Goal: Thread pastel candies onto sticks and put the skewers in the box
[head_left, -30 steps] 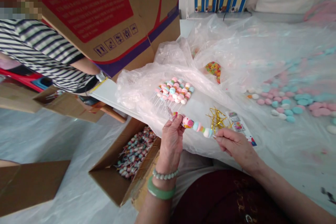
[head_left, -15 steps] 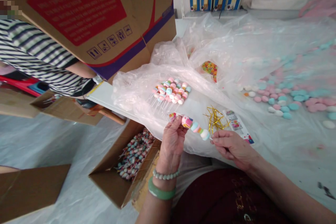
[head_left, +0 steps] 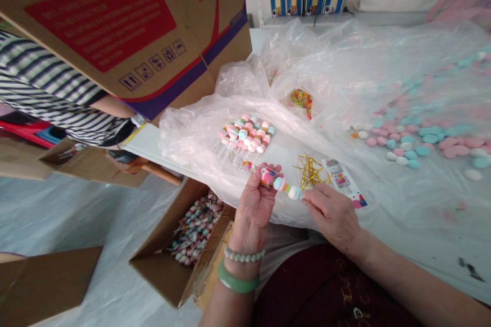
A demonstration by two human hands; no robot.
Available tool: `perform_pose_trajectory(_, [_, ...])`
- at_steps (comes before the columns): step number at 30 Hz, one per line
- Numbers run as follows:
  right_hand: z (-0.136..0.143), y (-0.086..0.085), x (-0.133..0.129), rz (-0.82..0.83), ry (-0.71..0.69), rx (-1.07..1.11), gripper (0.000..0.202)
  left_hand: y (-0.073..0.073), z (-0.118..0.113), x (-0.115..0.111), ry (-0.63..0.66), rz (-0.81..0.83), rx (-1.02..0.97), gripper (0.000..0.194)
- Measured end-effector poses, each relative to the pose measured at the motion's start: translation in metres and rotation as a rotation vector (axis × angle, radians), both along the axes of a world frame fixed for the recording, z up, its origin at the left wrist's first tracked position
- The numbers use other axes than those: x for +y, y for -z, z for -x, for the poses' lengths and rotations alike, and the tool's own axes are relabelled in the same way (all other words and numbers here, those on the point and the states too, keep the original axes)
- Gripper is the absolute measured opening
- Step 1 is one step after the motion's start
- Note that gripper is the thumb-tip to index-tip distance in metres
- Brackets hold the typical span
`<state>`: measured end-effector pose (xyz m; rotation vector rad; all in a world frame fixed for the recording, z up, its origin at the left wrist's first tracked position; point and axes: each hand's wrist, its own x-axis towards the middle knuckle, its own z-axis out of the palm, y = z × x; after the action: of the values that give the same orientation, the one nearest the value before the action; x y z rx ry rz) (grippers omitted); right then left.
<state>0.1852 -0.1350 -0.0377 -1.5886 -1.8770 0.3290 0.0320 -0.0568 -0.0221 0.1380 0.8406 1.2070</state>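
My left hand (head_left: pixel 253 204) pinches a small printed plastic wrapper (head_left: pixel 267 176), its thumb in front and its fingers behind. A marshmallow skewer (head_left: pixel 282 184) in blue, pink and white reaches from the wrapper toward the right; how much of it lies inside is hard to see. The lower end of its stick is between the closed fingers of my right hand (head_left: pixel 333 214). Gold twist ties (head_left: pixel 311 171) lie just beyond that hand, beside a flat stack of printed wrappers (head_left: pixel 345 182). Several finished-looking marshmallow skewers (head_left: pixel 249 134) lie together beyond my left hand.
Loose marshmallows (head_left: pixel 406 145) are spread at the right on plastic sheeting (head_left: pixel 326 61). Colourful candies (head_left: pixel 302 99) sit farther back. A large carton (head_left: pixel 126 25) stands at the left, near a person in a striped top (head_left: pixel 57 82). An open box of skewers (head_left: pixel 155 260) is below the table edge.
The right hand and skewer have shifted left toward the left hand. Fewer marshmallows show clear of the wrapper. Left fingertips now show behind it. The whole view has shifted slightly.
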Motion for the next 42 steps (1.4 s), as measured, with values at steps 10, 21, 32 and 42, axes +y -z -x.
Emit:
perform_pose_trajectory(10, [0.009, -0.007, 0.015, 0.826, -0.08, 1.2, 0.016, 0.002, -0.008, -0.012, 0.042, -0.115, 0.13, 0.019])
perform_pose_trajectory(21, [0.008, -0.01, 0.021, 0.761, -0.01, 0.883, 0.018, -0.016, 0.019, 0.003, 0.209, 0.064, 0.085, 0.023])
perform_pose_trajectory(32, [0.016, -0.011, 0.01, 0.253, -0.086, 0.417, 0.022, -0.009, 0.006, -0.001, 0.238, -0.058, -0.046, 0.028])
perform_pose_trajectory(42, [0.012, -0.01, 0.029, 1.352, -0.212, 1.74, 0.016, -0.01, -0.001, -0.009, 0.266, -0.055, -0.007, 0.032])
